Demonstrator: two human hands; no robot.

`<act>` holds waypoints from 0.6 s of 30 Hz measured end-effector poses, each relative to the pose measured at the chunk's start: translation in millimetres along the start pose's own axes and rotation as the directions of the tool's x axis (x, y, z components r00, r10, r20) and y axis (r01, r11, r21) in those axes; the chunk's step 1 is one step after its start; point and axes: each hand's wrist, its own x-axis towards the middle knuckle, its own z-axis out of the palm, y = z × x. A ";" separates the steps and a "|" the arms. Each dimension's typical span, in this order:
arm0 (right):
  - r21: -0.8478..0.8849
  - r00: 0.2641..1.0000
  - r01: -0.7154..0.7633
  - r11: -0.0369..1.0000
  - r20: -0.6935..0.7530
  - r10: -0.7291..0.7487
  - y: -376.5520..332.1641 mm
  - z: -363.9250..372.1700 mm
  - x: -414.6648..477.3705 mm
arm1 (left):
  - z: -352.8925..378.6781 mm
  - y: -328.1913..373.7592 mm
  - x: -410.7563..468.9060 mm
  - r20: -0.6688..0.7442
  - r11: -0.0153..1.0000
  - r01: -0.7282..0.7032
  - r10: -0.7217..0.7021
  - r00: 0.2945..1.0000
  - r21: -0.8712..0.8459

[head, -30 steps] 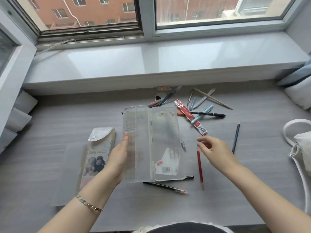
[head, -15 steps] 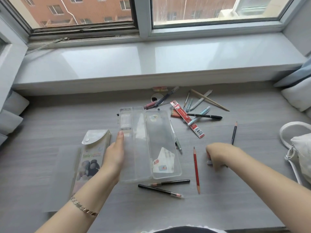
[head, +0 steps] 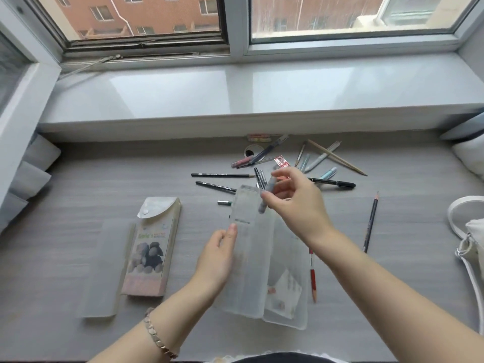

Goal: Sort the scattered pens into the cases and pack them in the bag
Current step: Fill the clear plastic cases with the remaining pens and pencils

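A clear plastic pencil case (head: 262, 258) lies open in front of me, tilted up off the desk. My left hand (head: 217, 255) grips its left edge, thumb on top. My right hand (head: 293, 203) hovers over the case's top end and pinches a short grey pen-like piece (head: 265, 196). A second case with a bear picture and a snap flap (head: 152, 247) lies to the left. Scattered pens and pencils (head: 322, 158) lie behind the case. The white bag (head: 468, 237) sits at the right edge.
Two black pencils (head: 217, 180) lie left of the pile. A dark pencil (head: 370, 221) lies alone to the right, a red pencil (head: 312, 276) beside the open case. A frosted flat lid (head: 104, 268) rests at the left. The window sill runs behind the desk.
My right hand rose from the desk at the right to above the case, now pinching a grey piece. The case has shifted towards me and tilted, uncovering two black pencils.
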 end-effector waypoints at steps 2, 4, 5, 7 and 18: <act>-0.138 1.000 0.031 0.990 -0.001 -0.031 3.9 15.2 -1.5 | 2.6 -1.8 -4.3 0.013 0.999 -0.030 0.029 0.999 0.039; -0.322 0.993 0.115 0.940 0.005 -0.120 13.2 20.4 -4.6 | 4.3 -2.3 -5.6 0.023 0.998 -0.041 0.040 0.999 0.054; -0.397 0.984 0.170 0.902 0.025 -0.174 17.6 21.1 -5.0 | 4.4 -2.8 -5.7 0.024 0.998 -0.042 0.040 0.999 0.049; -0.465 0.967 0.251 0.849 0.087 -0.239 25.6 19.6 -4.2 | 5.0 -4.2 -5.3 0.040 0.999 -0.045 0.044 0.998 0.022; -0.655 0.996 -0.078 0.752 -0.088 0.027 61.6 -13.6 76.7 | -4.0 13.9 25.8 -0.076 0.999 -0.032 0.030 0.997 -0.024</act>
